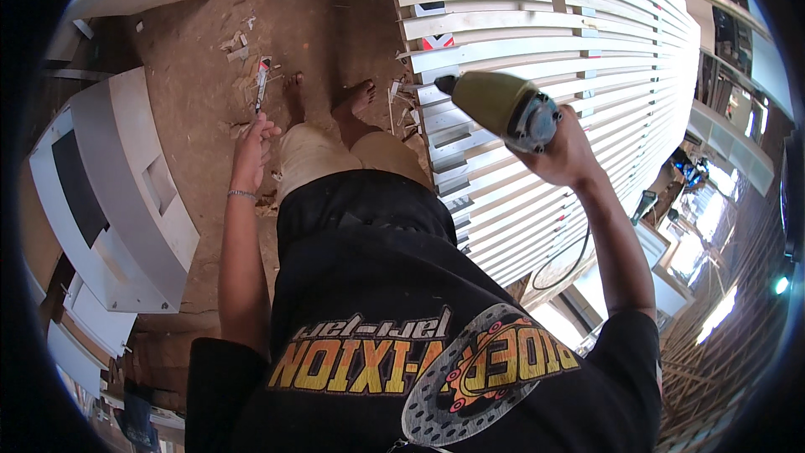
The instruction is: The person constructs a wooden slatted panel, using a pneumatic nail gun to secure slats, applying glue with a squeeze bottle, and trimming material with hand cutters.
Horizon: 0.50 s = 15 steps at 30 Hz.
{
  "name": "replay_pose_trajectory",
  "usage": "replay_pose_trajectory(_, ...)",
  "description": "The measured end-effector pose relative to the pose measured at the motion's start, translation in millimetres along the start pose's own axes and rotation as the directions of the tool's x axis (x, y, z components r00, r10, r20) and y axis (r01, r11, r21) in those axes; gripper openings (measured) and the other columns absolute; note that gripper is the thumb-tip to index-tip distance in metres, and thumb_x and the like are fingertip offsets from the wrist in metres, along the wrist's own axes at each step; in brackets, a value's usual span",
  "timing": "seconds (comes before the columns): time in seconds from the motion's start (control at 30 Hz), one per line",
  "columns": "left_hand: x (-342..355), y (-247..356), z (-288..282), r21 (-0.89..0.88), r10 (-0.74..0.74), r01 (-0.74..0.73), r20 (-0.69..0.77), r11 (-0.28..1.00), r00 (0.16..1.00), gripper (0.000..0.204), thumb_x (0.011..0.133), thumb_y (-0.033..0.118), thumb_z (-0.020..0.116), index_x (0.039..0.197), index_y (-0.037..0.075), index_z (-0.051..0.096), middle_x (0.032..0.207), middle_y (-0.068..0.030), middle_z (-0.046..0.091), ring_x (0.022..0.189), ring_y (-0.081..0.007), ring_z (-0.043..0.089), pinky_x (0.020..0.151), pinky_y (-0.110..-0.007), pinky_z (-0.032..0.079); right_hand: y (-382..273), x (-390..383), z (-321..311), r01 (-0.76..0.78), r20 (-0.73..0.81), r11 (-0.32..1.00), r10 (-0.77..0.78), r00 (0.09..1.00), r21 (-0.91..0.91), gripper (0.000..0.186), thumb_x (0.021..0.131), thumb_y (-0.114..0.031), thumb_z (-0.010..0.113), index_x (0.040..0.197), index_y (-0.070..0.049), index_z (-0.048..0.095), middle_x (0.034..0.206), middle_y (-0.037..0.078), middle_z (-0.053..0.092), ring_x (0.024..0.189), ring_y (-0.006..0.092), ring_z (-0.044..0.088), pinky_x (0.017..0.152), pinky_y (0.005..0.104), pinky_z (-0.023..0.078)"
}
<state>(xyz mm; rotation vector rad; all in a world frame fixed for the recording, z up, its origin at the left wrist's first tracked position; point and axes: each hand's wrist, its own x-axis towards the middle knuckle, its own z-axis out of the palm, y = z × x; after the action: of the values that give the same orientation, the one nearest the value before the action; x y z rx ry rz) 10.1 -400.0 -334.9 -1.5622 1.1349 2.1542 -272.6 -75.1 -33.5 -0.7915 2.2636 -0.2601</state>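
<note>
My right hand [566, 151] is closed round the grip of an olive-green power drill [495, 105]. The drill's dark nose points left, over the near edge of a large panel of white slats [520, 59]. Low on the left, my left hand [254, 147] hangs above the dirt floor with its fingers curled together. Just beyond its fingertips shows a slim white, red and dark strip [262, 75]. Whether the fingers hold that strip or it lies on the floor behind them, I cannot tell.
Wood scraps [239, 52] litter the brown floor [193, 25] near my bare feet. A curved white and grey cabinet piece [117, 193] stands at the left. A black cord [579, 264] loops below the slatted panel. Stacked wood strips [713, 369] lie at the far right.
</note>
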Motion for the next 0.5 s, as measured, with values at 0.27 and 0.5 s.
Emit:
replay_pose_trajectory(0.27, -9.9, -2.8, 8.9, 0.093, -0.033, 0.034, -0.011, 0.995, 0.999, 0.041, 0.097, 0.045, 0.065, 0.111, 0.006, 0.062, 0.092, -0.0013, 0.068, 0.058, -0.0025, 0.046, 0.046, -0.02, 0.027, -10.8, 44.3, -12.5, -0.082, 0.102, 0.995, 0.088, 0.991, -0.061, 0.026, 0.08, -0.023, 0.073, 0.098, -0.004, 0.07, 0.087, 0.02, 0.072, 0.085, 0.0415, 0.068, 0.076, 0.0451, 0.055)
replay_pose_trajectory(0.5, -0.7, -14.2, -5.9, -0.083, -0.054, 0.053, -0.017, 0.995, 0.998, 0.034, 0.099, 0.041, 0.064, 0.108, 0.008, 0.062, 0.093, -0.0005, 0.066, 0.067, -0.0023, 0.05, 0.048, -0.019, 0.03, -18.7, 49.2, -11.8, -0.038, 0.112, 0.993, 0.05, 0.992, -0.109, 0.026, 0.081, -0.023, 0.073, 0.096, -0.002, 0.07, 0.087, 0.023, 0.071, 0.086, 0.0428, 0.068, 0.076, 0.0462, 0.055)
